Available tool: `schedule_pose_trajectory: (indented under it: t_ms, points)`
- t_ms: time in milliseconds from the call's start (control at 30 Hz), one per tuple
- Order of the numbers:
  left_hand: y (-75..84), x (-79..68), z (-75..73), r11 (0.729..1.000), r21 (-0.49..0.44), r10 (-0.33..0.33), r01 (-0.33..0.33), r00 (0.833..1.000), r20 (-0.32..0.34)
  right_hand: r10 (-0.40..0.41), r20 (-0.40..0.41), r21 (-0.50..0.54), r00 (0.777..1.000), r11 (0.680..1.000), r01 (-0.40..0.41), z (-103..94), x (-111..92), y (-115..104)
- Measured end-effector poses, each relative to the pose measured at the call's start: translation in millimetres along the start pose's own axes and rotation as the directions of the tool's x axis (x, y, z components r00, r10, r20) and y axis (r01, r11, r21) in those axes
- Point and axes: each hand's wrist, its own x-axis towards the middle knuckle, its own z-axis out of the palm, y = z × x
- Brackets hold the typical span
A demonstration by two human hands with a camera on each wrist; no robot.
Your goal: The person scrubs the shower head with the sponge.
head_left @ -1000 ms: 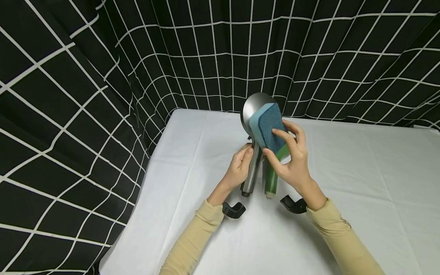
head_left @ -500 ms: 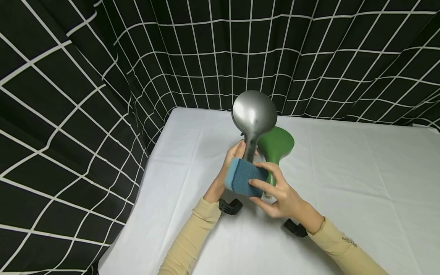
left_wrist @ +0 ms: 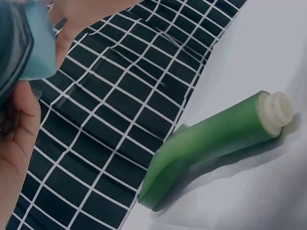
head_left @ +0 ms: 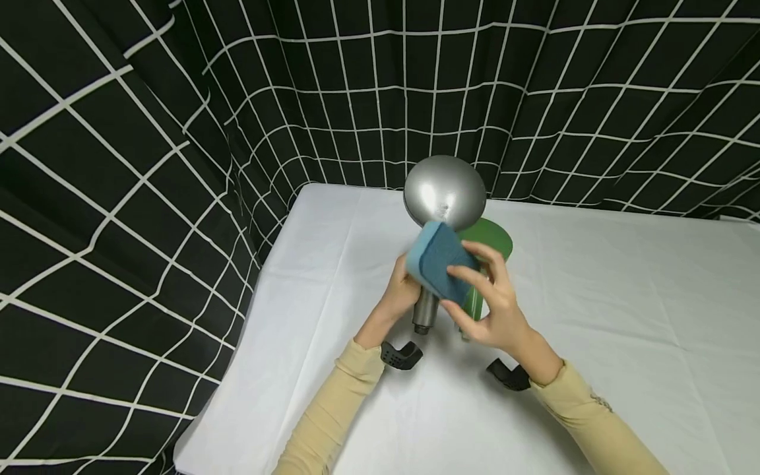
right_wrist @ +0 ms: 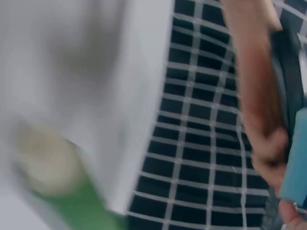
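Note:
My left hand (head_left: 396, 297) grips the handle of a grey metallic handheld shower head (head_left: 445, 188), its round end tipped up and away from me. In my right hand (head_left: 497, 300) a blue two-tone sponge (head_left: 444, 260) is held between thumb and fingers. The sponge lies over the shower head's neck in the head view and hides part of the left hand's fingers. Behind the right hand, a green handheld shower head (head_left: 491, 236) rests on the white table; its pale threaded end (left_wrist: 277, 110) shows in the left wrist view. The right wrist view is blurred.
A white cloth covers the table (head_left: 594, 284). Black curtains with a white grid (head_left: 392, 79) hang behind it and along the left side. Black wrist mounts (head_left: 402, 355) jut from the inner side of both forearms.
The right hand has slid the sponge down from the grey shower head's upper part to its handle, then back up to the neck. The round end has tilted; the green one stayed put.

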Motion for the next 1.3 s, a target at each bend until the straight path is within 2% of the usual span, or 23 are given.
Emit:
schedule_pose_trajectory:
  t_ms: [67,167,200,267,367,433,500,567,667,733,833,933,1000,1100,1200,1300]
  points:
    - [9.0,0.9,0.4,0.998,-0.062,-0.028,0.028,1.000,-0.007,-0.091,0.068,0.063,0.993,0.994,0.087,3.3,-15.2,1.3]
    - [16.4,1.6,0.3,0.990,-0.119,-0.082,0.082,0.997,0.002,-0.206,0.149,0.106,0.967,0.976,0.192,4.9,-30.5,3.0]
    - [16.8,1.3,0.2,0.989,-0.120,-0.080,0.081,0.997,0.008,-0.227,0.161,0.110,0.960,0.971,0.212,4.6,-32.2,3.6]
    - [15.4,1.4,0.5,0.993,-0.109,-0.050,0.051,0.999,0.013,-0.236,0.140,0.091,0.962,0.970,0.225,3.9,-30.6,6.3]
    - [8.6,1.3,1.7,0.996,-0.088,-0.014,0.015,1.000,0.007,-0.158,0.027,0.005,0.987,0.987,0.158,1.3,-21.6,13.8]
    - [2.6,1.3,2.4,0.998,-0.062,0.000,0.000,1.000,0.001,-0.085,-0.085,-0.076,0.993,0.994,0.079,-0.5,-13.3,19.5]
    - [-2.9,0.5,2.6,1.000,-0.031,0.000,0.000,1.000,0.001,-0.001,-0.187,-0.155,0.982,0.988,-0.028,-3.3,-6.1,24.5]
    - [-7.3,0.1,2.4,0.999,-0.033,-0.007,0.007,1.000,0.005,0.063,-0.265,-0.209,0.962,0.970,-0.121,-5.4,-0.1,27.8]
    - [-8.4,-0.2,2.1,0.999,-0.037,-0.012,0.011,1.000,-0.005,0.114,-0.300,-0.229,0.947,0.955,-0.188,-4.3,3.4,26.6]
    - [-8.0,-0.3,1.2,1.000,-0.029,-0.004,0.003,1.000,-0.029,0.108,-0.265,-0.209,0.958,0.964,-0.167,0.2,1.9,20.6]
    - [-1.9,0.5,1.3,0.999,-0.046,0.006,-0.010,0.997,-0.072,0.078,-0.163,-0.129,0.983,0.987,-0.100,9.3,-5.6,4.9]
    - [8.2,1.3,2.5,0.998,-0.067,-0.027,0.019,0.993,-0.119,0.014,-0.046,-0.029,0.999,0.999,-0.015,17.0,-19.2,-9.7]
    - [16.3,2.1,3.9,0.996,-0.071,-0.063,0.053,0.987,-0.148,-0.045,0.030,0.036,0.999,0.998,0.043,19.9,-30.5,-14.4]
    - [21.7,2.7,4.4,0.993,-0.052,-0.116,0.109,0.978,-0.173,-0.122,0.115,0.095,0.986,0.989,0.112,20.9,-43.5,-12.1]
    - [22.0,3.0,4.3,0.990,-0.083,-0.124,0.111,0.979,-0.162,-0.136,0.119,0.100,0.983,0.987,0.124,19.6,-44.6,-3.0]
    - [18.2,2.6,4.6,0.986,-0.136,-0.119,0.100,0.984,-0.136,-0.091,0.022,0.050,0.996,0.995,0.090,16.9,-33.6,7.9]
